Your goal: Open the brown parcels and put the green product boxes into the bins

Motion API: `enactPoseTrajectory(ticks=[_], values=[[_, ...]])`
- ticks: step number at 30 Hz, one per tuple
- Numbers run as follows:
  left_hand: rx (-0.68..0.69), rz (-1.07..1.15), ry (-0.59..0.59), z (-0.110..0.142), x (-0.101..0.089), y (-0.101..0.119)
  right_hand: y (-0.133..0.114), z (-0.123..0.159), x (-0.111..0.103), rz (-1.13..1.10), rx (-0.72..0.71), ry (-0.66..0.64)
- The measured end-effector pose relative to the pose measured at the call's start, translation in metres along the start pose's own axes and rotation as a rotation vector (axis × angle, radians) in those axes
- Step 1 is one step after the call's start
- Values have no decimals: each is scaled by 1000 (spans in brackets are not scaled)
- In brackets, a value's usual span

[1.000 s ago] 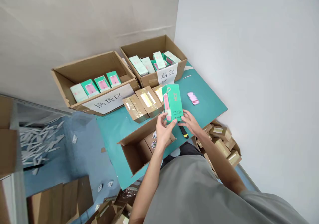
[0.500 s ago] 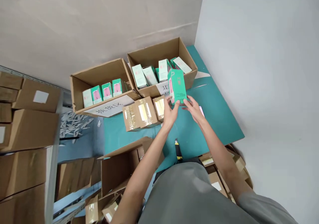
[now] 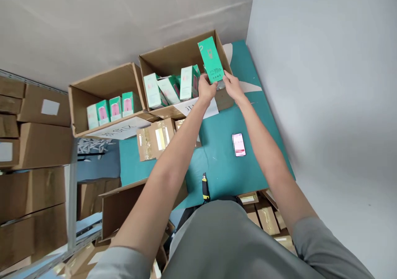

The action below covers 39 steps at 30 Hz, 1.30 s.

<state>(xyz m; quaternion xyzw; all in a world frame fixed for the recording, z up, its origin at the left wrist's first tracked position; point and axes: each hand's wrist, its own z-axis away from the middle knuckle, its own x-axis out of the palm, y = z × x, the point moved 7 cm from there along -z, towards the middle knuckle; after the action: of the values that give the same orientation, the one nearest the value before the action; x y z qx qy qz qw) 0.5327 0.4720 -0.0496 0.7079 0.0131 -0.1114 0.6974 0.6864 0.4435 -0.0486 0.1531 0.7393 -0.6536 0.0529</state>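
While the left hand [image 3: 206, 92] and right hand [image 3: 233, 87] pinch its lower end, a green box [image 3: 212, 60] tilts over the carton [image 3: 172, 60] at upper centre.
Gripped only there, I'd say, it could slip or knock the carton's right wall; its long axis runs away from the hands, up the frame leaning left, printed face showing.

The left forearm [image 3: 167, 175] hides part of the sign [image 3: 211, 110] on the right-hand carton [image 3: 173, 58], the rightmost taped parcel [image 3: 179, 123] and the open carton [image 3: 120, 206] nearer the body. The green box [image 3: 211, 60] carries print too small to read. Pixelation masks part of the phone [image 3: 240, 143]; the left edge crops stacked cartons [image 3: 14, 196].
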Motion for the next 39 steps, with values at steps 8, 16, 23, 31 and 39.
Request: enactPoseTrajectory(ticks=[8, 16, 23, 31, 39], values=[[142, -223, -119, 65, 22, -22, 61, 140, -19, 182, -51, 164], [-42, -535, -265, 324, -25, -84, 160, 347, -4, 564, 284, 48], [-190, -384, -423, 476, -78, -87, 188, 348, 11, 707, 433, -180], [-531, -179, -399, 587, -206, -142, 138, 361, 21, 716, 292, -20], [-941, -189, 213, 681, -460, -262, 36, 458, 189, 507, 325, -61]])
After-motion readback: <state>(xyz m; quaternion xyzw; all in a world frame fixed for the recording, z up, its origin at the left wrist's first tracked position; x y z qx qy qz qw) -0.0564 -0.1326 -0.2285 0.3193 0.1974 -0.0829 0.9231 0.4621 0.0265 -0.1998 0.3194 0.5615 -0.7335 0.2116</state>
